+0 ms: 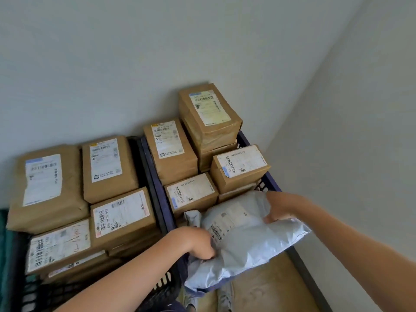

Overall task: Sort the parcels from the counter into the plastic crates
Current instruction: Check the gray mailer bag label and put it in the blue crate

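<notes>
A grey plastic mailer bag with a barcode label lies over the near end of the blue crate. My left hand grips its near left edge. At the far right corner my right hand pinches the bag. Behind it the blue crate holds several brown paper parcels, stacked highest at the back right. To the left, the black crate is filled with more brown labelled parcels.
Both crates stand in a room corner, with grey walls behind and to the right. Beige floor and a dark skirting strip run along the right wall. A shoe shows below the bag. Something teal sits at the far left.
</notes>
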The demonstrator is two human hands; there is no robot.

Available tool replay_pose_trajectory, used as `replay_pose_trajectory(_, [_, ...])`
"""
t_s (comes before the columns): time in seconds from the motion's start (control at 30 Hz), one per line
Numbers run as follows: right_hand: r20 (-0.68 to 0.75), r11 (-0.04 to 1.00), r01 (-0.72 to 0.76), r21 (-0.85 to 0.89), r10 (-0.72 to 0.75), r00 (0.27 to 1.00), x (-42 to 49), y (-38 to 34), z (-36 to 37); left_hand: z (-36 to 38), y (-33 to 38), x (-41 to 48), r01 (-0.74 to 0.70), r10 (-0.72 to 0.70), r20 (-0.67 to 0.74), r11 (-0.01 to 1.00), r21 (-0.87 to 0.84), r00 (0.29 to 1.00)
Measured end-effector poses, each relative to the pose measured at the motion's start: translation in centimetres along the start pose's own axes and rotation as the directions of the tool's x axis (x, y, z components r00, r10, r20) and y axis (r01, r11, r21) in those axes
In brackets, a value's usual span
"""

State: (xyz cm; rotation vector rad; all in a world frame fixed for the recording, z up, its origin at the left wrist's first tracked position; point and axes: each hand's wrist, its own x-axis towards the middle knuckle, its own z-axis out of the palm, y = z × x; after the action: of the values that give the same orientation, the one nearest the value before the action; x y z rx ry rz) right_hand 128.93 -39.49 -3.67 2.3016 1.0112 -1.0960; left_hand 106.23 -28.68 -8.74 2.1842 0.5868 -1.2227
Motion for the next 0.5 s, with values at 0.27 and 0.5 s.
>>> replay_pose_trajectory(0.27, [-0.172,0.993,0.115,-0.033,-0.119,0.978,6.1,-2.3,6.3,2.3,2.8,3.9,0.238,-0.237,-0.058,0.971,0.008,0.97])
replay_pose_trajectory(0.5, [-0.122,0.885,0.13,-0.446,-0.204,0.971,4.9,-4.7,4.5,2.5,4.1,5.5,0.338,-0.304,-0.211,0.929,0.15,0.929])
